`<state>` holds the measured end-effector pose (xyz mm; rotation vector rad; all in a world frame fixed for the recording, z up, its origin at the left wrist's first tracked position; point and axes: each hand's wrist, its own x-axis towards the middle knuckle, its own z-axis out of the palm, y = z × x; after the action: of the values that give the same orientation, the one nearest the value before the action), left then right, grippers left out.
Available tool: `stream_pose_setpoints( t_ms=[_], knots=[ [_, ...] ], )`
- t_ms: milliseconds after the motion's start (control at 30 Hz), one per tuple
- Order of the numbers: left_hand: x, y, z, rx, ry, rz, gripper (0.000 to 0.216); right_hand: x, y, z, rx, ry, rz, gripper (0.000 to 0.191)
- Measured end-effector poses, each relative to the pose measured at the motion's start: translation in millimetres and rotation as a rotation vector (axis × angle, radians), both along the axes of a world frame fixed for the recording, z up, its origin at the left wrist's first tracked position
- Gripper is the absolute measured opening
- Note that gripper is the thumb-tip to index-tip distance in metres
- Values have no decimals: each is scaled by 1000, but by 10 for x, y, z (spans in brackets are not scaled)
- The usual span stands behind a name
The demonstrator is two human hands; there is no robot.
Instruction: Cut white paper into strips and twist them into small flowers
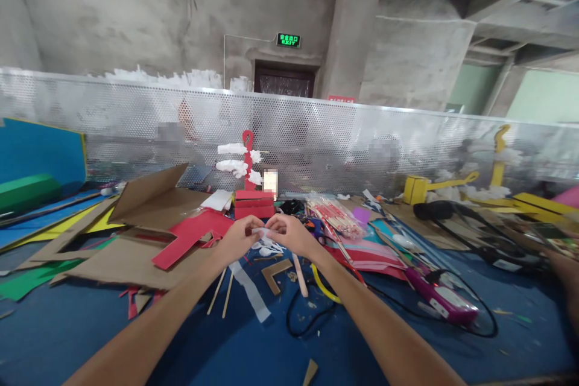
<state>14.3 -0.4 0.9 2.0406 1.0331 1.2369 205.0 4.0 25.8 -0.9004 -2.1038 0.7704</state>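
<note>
Over the middle of the blue table, my left hand (240, 234) and my right hand (292, 233) meet with fingers bent inward. Their fingertips pinch a small white piece (260, 231), thin and paper-like, mostly hidden by the fingers. Just below lie several crumpled white scraps (268, 247). A long white strip (251, 293) lies flat nearer to me, with two thin wooden sticks (221, 295) on its left. Behind my hands stands a red box (253, 208), and from it rises a red hook-topped post (248, 160) with white tufts on both sides.
Brown cardboard (122, 259) and a red board piece (194, 238) lie left. A purple power strip (446, 301) with a black cable lies right, near a bag of sticks (339, 217). A perforated metal screen (298, 139) borders the back. Another person's hand (565, 265) shows far right.
</note>
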Motion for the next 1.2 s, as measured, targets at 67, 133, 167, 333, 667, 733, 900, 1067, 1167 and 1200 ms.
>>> stream_pose_setpoints(
  t_ms=[67,133,167,333,667,733,900,1067,1167,1200],
  knots=[
    [1,-30,5,14,83,0,18,5,7,-16,23,-32,2,21],
    [-4,-54,11,18,149,13,19,8,-2,-22,60,-63,-10,19],
    [-8,-59,11,15,162,17,19,8,-12,-19,83,-79,-13,18],
    [-34,2,-30,-74,96,-36,18,-1,-82,18,279,-250,53,25],
    [-25,-1,-7,-267,-4,-110,25,-8,-63,6,450,-372,32,4],
    [-24,-30,29,-275,9,-92,26,-3,-45,-7,453,-364,16,4],
    [-19,-64,83,-297,30,-65,30,-1,-16,-28,470,-340,-16,8],
    [-28,-38,51,-288,17,-81,34,-3,-12,0,500,-295,-45,12],
    [-36,-19,27,-289,10,-104,36,-5,-4,9,498,-260,-55,14],
    [-37,-15,24,-287,10,-110,36,-6,-4,9,488,-245,-57,14]
  ],
)
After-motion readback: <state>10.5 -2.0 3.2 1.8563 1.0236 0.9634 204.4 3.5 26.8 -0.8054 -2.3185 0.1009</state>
